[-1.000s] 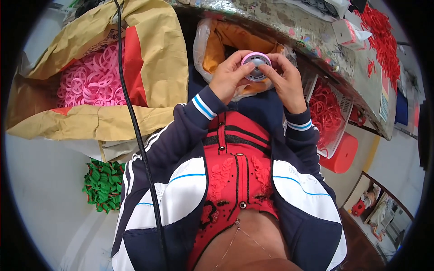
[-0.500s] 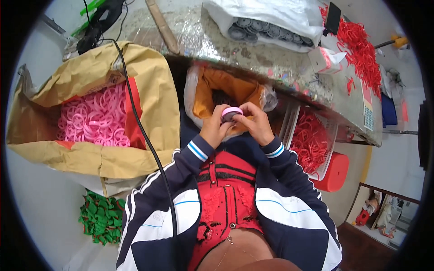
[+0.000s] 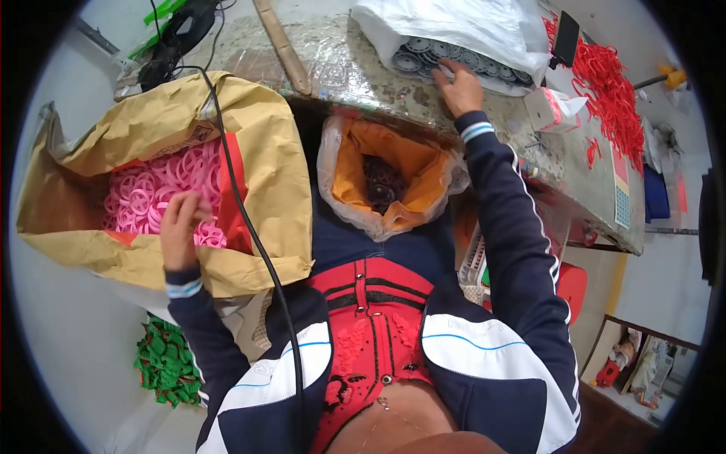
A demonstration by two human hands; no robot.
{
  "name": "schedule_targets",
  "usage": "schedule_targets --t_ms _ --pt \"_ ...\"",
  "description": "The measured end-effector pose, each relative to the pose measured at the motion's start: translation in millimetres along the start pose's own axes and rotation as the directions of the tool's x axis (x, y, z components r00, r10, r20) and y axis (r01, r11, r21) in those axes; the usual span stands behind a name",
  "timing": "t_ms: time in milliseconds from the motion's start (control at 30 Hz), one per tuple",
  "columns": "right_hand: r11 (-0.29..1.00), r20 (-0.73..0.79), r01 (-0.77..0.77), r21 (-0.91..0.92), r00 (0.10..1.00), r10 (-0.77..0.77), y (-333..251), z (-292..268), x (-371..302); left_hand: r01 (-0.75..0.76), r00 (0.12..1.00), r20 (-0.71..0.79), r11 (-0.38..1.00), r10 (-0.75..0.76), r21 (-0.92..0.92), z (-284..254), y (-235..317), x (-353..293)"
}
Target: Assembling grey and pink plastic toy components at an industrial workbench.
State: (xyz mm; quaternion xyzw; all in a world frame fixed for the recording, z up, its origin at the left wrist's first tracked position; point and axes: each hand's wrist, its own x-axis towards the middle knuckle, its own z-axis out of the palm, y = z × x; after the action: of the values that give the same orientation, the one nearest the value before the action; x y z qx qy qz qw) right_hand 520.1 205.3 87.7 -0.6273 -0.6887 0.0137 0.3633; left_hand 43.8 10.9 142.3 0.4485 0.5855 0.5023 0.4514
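Left hand [image 3: 180,228] over pink rings [image 3: 140,198], fingers loosely spread; right hand [image 3: 462,92] at grey discs [image 3: 417,51], fingers parted, contact unclear.

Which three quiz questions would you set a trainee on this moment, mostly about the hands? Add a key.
1. True or false: the left hand is over the pink rings in the brown paper bag.
2. Which is nearest the right hand's fingertips: (a) red strands, (b) grey discs, (c) tissue box?
3. What colour is the inside of the open plastic-rimmed bag in front of the person's lap?

Key: 1. True; 2. b; 3. Orange.
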Motion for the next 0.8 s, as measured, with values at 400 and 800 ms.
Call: schedule_targets --t_ms 400,800 --pt "0.931 -0.028 0.216 -0.295 0.972 -0.234 -12 12 -28 -0.041 0.930 0.294 0.733 -0.220 0.679 -42 -142 9" --pt "0.928 -0.184 -0.293 0.229 0.924 0.336 23 -18 -80 -0.008 0.994 -0.052 0.557 0.092 0.830 -52 -143 8"
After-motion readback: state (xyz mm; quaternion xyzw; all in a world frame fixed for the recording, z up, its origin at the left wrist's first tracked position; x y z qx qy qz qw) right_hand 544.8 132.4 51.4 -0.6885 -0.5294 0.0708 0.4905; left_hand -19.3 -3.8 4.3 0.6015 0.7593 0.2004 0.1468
